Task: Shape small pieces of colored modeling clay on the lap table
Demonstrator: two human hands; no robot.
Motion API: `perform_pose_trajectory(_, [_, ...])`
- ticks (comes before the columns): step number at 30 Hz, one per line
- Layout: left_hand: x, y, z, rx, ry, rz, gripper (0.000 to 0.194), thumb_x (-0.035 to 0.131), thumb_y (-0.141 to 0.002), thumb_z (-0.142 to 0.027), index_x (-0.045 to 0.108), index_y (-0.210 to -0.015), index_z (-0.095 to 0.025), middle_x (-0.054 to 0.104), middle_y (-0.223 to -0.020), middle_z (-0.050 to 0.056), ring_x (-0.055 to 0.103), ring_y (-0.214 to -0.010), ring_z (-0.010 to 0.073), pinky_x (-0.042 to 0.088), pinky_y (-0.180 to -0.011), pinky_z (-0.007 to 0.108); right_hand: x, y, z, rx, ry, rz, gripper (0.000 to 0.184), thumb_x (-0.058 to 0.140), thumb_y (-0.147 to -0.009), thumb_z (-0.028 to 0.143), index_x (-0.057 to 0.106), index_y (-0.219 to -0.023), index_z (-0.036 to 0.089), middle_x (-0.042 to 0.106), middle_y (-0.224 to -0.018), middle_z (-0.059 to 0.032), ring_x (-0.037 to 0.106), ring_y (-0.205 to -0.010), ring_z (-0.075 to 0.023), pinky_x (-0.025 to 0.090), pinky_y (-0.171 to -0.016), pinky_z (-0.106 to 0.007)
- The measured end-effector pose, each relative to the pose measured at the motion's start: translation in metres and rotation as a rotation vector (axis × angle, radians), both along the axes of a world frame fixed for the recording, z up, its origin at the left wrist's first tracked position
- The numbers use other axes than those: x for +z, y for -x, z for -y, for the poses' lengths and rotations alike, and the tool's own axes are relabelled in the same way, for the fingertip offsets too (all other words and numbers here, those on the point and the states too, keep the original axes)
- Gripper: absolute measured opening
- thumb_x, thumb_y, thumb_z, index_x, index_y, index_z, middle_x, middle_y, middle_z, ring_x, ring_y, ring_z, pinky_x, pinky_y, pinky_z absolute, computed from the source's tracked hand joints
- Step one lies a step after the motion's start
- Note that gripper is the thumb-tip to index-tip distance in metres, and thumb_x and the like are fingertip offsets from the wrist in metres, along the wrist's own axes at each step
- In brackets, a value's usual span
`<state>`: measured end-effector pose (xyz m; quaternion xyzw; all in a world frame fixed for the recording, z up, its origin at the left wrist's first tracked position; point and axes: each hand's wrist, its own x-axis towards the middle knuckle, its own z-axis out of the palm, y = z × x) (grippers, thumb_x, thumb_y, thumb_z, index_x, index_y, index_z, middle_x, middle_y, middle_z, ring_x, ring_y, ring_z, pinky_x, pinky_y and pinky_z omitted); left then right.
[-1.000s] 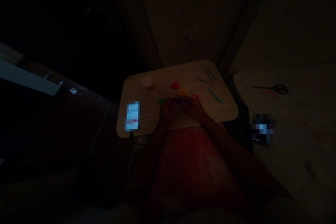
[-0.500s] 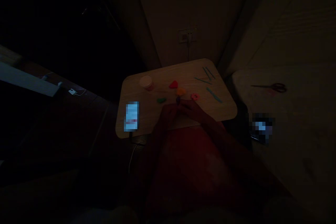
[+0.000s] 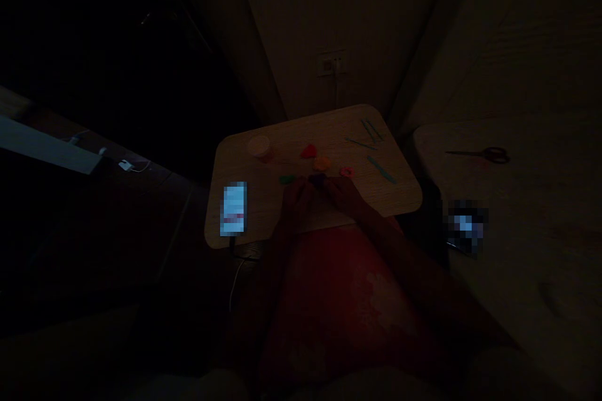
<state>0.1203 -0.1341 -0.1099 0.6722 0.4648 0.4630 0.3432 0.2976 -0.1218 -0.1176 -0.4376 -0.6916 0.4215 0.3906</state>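
Note:
In dim light, a dark purple lump of what looks like modelling clay (image 3: 317, 180) is between my hands over the small wooden table (image 3: 263, 225). My left hand (image 3: 296, 195) has its fingers closed on the left end. My right hand (image 3: 344, 194) pinches the right end. Just beyond are an orange piece (image 3: 322, 164) and a red, roughly triangular piece (image 3: 309, 151). A green piece (image 3: 286, 180) lies by my left hand, and a pink ring-like piece (image 3: 347, 171) lies beyond my right hand.
A lidded tub (image 3: 259, 148) stands at the table's back left, a lit phone (image 3: 234, 208) at its front left. Thin blue-green sticks (image 3: 371, 130) and a flat blue-green tool (image 3: 382, 170) lie right. Scissors (image 3: 493, 155) and a second device (image 3: 465, 227) rest on the pale surface beyond.
My hands have moved slightly apart, and the purple lump shows wider and lies sideways between them. The whole view has shifted a little.

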Motion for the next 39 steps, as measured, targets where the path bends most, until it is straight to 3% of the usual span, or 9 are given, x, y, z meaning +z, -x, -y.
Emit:
perform_pose_trajectory(2, [-0.0012, -0.0014, -0.0013, 0.080, -0.028, 0.025, 0.030, 0.062, -0.096, -0.050, 0.060, -0.099, -0.021, 0.063, -0.089, 0.002, 0.059, -0.082, 0.0171, 0.050, -0.079, 0.030, -0.0007, -0.0004, 0.0002, 0.027, -0.070, 0.007, 0.057, 0.034, -0.100, 0.063, 0.055, -0.066, 0.022, 0.056, -0.062, -0.0026, 0.049, -0.061, -0.0169, 0.037, -0.060, -0.030])
perform_pose_trajectory(4, [-0.0022, -0.0021, -0.0026, 0.046, -0.019, 0.016, 0.039, 0.065, -0.095, -0.050, 0.060, -0.122, -0.022, 0.069, -0.112, 0.007, 0.065, -0.101, 0.0209, 0.052, -0.094, 0.035, -0.0019, 0.0000, 0.0002, 0.053, -0.118, 0.039, 0.059, 0.034, -0.101, 0.065, 0.060, -0.071, 0.022, 0.062, -0.067, -0.0043, 0.053, -0.065, -0.0185, 0.040, -0.064, -0.031])
perform_pose_trajectory(7, [-0.0039, -0.0018, -0.0048, -0.042, 0.009, -0.009, 0.044, 0.062, -0.097, -0.050, 0.062, -0.131, -0.022, 0.069, -0.131, 0.012, 0.065, -0.121, 0.0257, 0.049, -0.109, 0.042, -0.0047, 0.0010, 0.0003, 0.077, -0.148, 0.073, 0.061, 0.032, -0.102, 0.067, 0.067, -0.081, 0.021, 0.069, -0.077, -0.0069, 0.058, -0.071, -0.0202, 0.043, -0.069, -0.032])
perform_pose_trajectory(16, [-0.0047, 0.0012, -0.0069, -0.003, 0.024, 0.038, 0.041, 0.064, -0.094, -0.056, 0.074, -0.107, -0.018, 0.076, -0.108, 0.010, 0.070, -0.101, 0.0230, 0.054, -0.097, 0.038, -0.0064, 0.0040, -0.0010, -0.013, -0.119, 0.198, 0.062, 0.042, -0.099, 0.068, 0.054, -0.060, 0.021, 0.051, -0.055, -0.0015, 0.045, -0.057, -0.0154, 0.027, -0.058, -0.031])
perform_pose_trajectory(21, [-0.0066, 0.0054, -0.0083, 0.112, 0.031, 0.032, 0.040, 0.066, -0.092, -0.056, 0.072, -0.098, -0.017, 0.075, -0.098, 0.008, 0.068, -0.091, 0.0216, 0.055, -0.086, 0.035, 0.0004, 0.0016, 0.0013, -0.158, -0.121, 0.040, 0.042, 0.061, -0.092, 0.061, 0.059, -0.078, 0.021, 0.060, -0.069, -0.0013, 0.049, -0.065, -0.0159, 0.036, -0.063, -0.029])
perform_pose_trajectory(25, [-0.0045, 0.0068, -0.0071, 0.058, -0.012, -0.083, 0.031, 0.067, -0.093, -0.048, 0.073, -0.089, -0.017, 0.073, -0.087, 0.006, 0.065, -0.082, 0.0201, 0.053, -0.079, 0.034, -0.0015, 0.0006, 0.0011, -0.064, -0.113, 0.045, 0.040, 0.052, -0.098, 0.058, 0.065, -0.098, 0.021, 0.070, -0.086, -0.0052, 0.059, -0.076, -0.0192, 0.041, -0.070, -0.031])
perform_pose_trajectory(29, [-0.0022, 0.0049, -0.0054, -0.014, -0.097, -0.183, 0.027, 0.063, -0.095, -0.038, 0.072, -0.078, -0.019, 0.069, -0.077, 0.004, 0.062, -0.074, 0.0195, 0.051, -0.075, 0.034, -0.0075, 0.0005, -0.0017, -0.012, -0.071, 0.141, 0.046, 0.049, -0.100, 0.058, 0.064, -0.079, 0.020, 0.064, -0.070, -0.0021, 0.058, -0.067, -0.0171, 0.038, -0.065, -0.029])
perform_pose_trajectory(35, [-0.0060, -0.0012, -0.0053, 0.002, -0.114, -0.220, 0.013, 0.065, -0.093, -0.031, 0.069, -0.092, -0.019, 0.070, -0.092, 0.007, 0.062, -0.085, 0.0213, 0.052, -0.085, 0.037, -0.0051, 0.0000, -0.0059, -0.055, -0.114, 0.119, 0.041, 0.048, -0.102, 0.050, 0.068, -0.084, 0.019, 0.070, -0.078, -0.0052, 0.061, -0.072, -0.0186, 0.041, -0.069, -0.031])
perform_pose_trajectory(39, [-0.0076, -0.0019, -0.0046, -0.009, -0.076, -0.141, 0.022, 0.064, -0.095, -0.031, 0.062, -0.115, -0.020, 0.067, -0.112, 0.009, 0.062, -0.103, 0.0226, 0.051, -0.094, 0.036, -0.0022, -0.0002, -0.0067, -0.118, -0.150, 0.047, 0.039, 0.046, -0.104, 0.046, 0.071, -0.090, 0.020, 0.073, -0.085, -0.0067, 0.064, -0.078, -0.0209, 0.045, -0.081, -0.034])
